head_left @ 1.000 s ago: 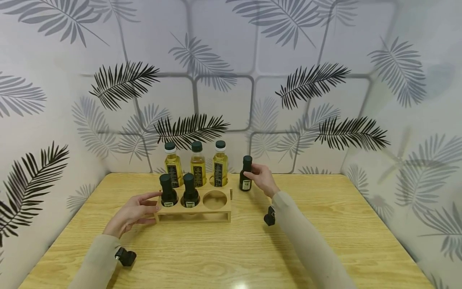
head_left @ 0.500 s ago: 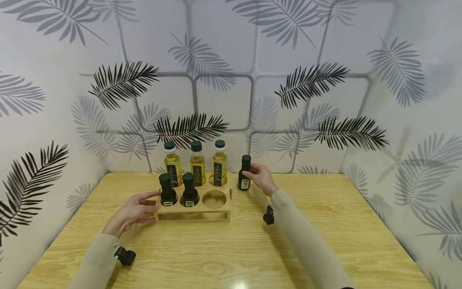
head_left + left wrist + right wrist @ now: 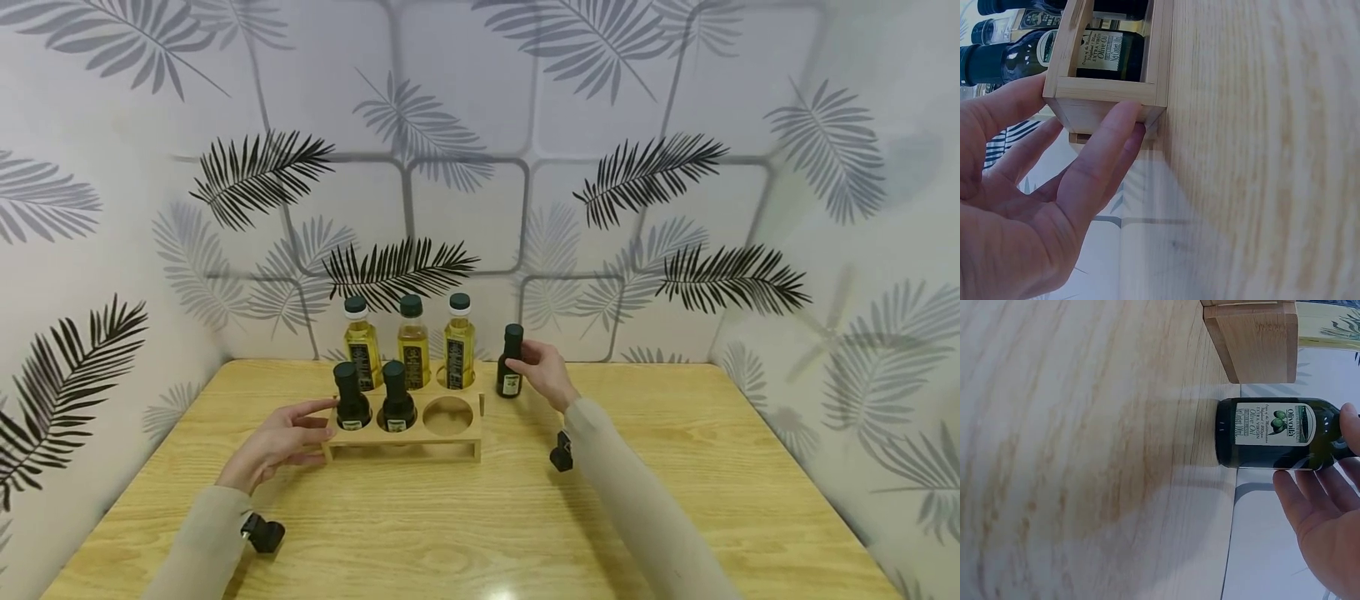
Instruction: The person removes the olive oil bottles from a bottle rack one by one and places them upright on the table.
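At the right of the wooden rack (image 3: 405,454), my right hand (image 3: 549,375) holds a small dark olive oil bottle (image 3: 510,371) by its upper part, thumb on the near side. In the right wrist view the bottle (image 3: 1272,432) is upright, its label turned to the camera and its base at the tabletop. My left hand (image 3: 281,442) touches the rack's left end with fairly straight fingers (image 3: 1100,156). Two similar dark bottles, one left (image 3: 351,404) and one middle (image 3: 397,404), stand in the rack's front row. The front-right hole (image 3: 447,415) holds no bottle.
Three taller bottles of yellow oil with dark green caps, including a middle one (image 3: 412,354), stand in the rack's back row. The wooden table (image 3: 637,467) ends at a leaf-patterned wall (image 3: 465,208). A black wrist camera (image 3: 262,533) sits on the left sleeve.
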Available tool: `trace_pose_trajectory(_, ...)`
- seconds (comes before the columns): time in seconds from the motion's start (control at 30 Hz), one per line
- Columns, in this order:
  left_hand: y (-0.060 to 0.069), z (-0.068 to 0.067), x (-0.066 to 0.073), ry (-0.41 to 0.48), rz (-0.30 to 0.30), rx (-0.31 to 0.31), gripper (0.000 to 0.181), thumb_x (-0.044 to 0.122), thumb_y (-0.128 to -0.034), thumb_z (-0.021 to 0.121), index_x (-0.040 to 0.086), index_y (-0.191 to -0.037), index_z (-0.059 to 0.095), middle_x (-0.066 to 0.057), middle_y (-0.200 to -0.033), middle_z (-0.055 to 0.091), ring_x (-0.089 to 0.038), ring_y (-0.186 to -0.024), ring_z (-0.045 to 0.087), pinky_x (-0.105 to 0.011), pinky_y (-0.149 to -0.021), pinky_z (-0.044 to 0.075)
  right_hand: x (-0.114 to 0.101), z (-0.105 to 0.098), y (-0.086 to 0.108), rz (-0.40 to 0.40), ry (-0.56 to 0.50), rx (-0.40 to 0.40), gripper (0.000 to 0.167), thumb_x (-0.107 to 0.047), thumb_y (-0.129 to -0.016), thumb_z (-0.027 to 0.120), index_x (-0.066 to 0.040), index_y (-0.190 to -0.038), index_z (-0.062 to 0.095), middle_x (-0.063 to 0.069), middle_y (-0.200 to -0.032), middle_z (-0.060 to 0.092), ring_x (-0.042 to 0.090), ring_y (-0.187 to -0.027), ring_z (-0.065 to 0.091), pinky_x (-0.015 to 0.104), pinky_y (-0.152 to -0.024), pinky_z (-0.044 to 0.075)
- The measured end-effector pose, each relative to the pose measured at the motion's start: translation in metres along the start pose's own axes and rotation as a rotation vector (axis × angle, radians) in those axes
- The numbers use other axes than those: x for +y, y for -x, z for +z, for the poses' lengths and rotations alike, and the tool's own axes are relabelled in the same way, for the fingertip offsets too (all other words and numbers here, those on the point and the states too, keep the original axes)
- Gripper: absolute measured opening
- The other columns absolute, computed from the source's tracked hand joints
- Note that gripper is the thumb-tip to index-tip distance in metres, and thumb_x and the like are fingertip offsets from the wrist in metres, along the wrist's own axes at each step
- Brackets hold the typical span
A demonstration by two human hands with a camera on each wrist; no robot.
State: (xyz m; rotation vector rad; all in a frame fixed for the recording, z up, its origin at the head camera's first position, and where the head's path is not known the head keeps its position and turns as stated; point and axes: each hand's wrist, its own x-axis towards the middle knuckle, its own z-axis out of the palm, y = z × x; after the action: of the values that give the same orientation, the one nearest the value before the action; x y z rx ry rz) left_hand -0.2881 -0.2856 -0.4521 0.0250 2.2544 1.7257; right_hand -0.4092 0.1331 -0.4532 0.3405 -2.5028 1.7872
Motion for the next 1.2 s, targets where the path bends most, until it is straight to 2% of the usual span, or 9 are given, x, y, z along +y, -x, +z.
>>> trace_pose_trajectory(0.2,-0.001,0.001,-0.003,-0.006,0.0,0.003,0.066,0.015,-0.0962,0.064,0.013,-0.154,0.033,-0.033,-0.15,0.031,-0.031,-0.12,0.057,-0.046,-0.086,0.058,0.004,-0.002,0.004,0.021,-0.051,0.041,0.047,-0.014,-0.092,0.07,-0.004,-0.136,0.058,0.018,-0.13,0.064,0.03,-0.12,0.061,0.043,-0.104,0.048)
trace_pose_trajectory(0.4,-0.002,0.0,-0.001,-0.014,0.005,0.003,0.066,0.015,-0.0963,0.063,0.013,-0.155,0.032,-0.033,-0.149,0.032,-0.027,-0.114,0.06,-0.045,-0.086,0.058,0.0,-0.002,0.011,0.024,-0.042,0.158,0.045,-0.014,-0.089,0.071,-0.003,-0.132,0.061,0.018,-0.131,0.062,0.032,-0.12,0.06,0.045,-0.102,0.049)
trace_pose_trajectory(0.5,-0.002,0.001,0.0,-0.016,0.001,-0.006,0.067,0.014,-0.0966,0.063,0.013,-0.155,0.031,-0.033,-0.15,0.029,-0.031,-0.119,0.057,-0.046,-0.087,0.057,-0.001,0.0,0.015,0.029,-0.019,0.217,0.039,-0.015,-0.089,0.072,-0.005,-0.126,0.065,0.015,-0.127,0.065,0.029,-0.115,0.062,0.042,-0.098,0.051)
trace_pose_trajectory(0.63,-0.002,0.001,0.001,-0.024,-0.002,-0.013,0.068,0.014,-0.0961,0.064,0.013,-0.155,0.031,-0.033,-0.151,0.027,-0.037,-0.125,0.052,-0.046,-0.088,0.057,-0.002,0.005,0.019,0.011,-0.001,0.268,0.027,-0.016,-0.089,0.073,-0.006,-0.113,0.071,0.012,-0.113,0.07,0.025,-0.102,0.065,0.034,-0.085,0.054)
trace_pose_trajectory(0.73,-0.002,0.0,0.0,-0.024,-0.007,-0.01,0.068,0.015,-0.0957,0.064,0.013,-0.155,0.031,-0.033,-0.152,0.027,-0.038,-0.127,0.05,-0.046,-0.088,0.057,-0.003,0.01,0.022,-0.002,-0.031,0.257,0.022,-0.016,-0.089,0.074,-0.005,-0.108,0.071,0.012,-0.104,0.071,0.026,-0.093,0.067,0.038,-0.081,0.057)
trace_pose_trajectory(0.87,-0.003,-0.002,-0.001,-0.018,-0.011,-0.013,0.068,0.017,-0.0953,0.065,0.014,-0.155,0.032,-0.032,-0.153,0.026,-0.04,-0.13,0.047,-0.044,-0.088,0.058,-0.006,0.017,0.027,0.005,-0.106,0.22,0.021,-0.015,-0.09,0.073,-0.003,-0.107,0.071,0.014,-0.099,0.07,0.035,-0.089,0.067,0.049,-0.084,0.057)
trace_pose_trajectory(1.0,-0.003,-0.002,-0.002,-0.01,-0.013,-0.026,0.069,0.018,-0.0951,0.066,0.014,-0.155,0.032,-0.032,-0.153,0.026,-0.041,-0.131,0.046,-0.044,-0.089,0.057,-0.008,0.023,0.032,0.027,-0.151,0.21,0.019,-0.014,-0.09,0.072,-0.002,-0.105,0.072,0.015,-0.097,0.07,0.04,-0.089,0.066,0.049,-0.082,0.058)
trace_pose_trajectory(1.13,-0.004,-0.002,-0.002,-0.005,-0.015,-0.028,0.068,0.017,-0.0957,0.065,0.015,-0.155,0.031,-0.032,-0.153,0.026,-0.037,-0.127,0.05,-0.044,-0.089,0.057,-0.011,0.03,0.035,0.021,-0.192,0.178,0.022,-0.015,-0.09,0.072,0.0,-0.106,0.072,0.016,-0.1,0.071,0.026,-0.081,0.068,0.046,-0.081,0.059)
trace_pose_trajectory(1.2,-0.004,-0.002,-0.001,-0.006,-0.013,-0.025,0.068,0.016,-0.096,0.064,0.015,-0.155,0.031,-0.032,-0.153,0.026,-0.033,-0.123,0.054,-0.044,-0.088,0.058,-0.02,0.032,0.038,0.019,-0.206,0.147,0.023,-0.014,-0.091,0.071,0.002,-0.107,0.071,0.019,-0.102,0.07,0.02,-0.081,0.068,0.045,-0.081,0.059)
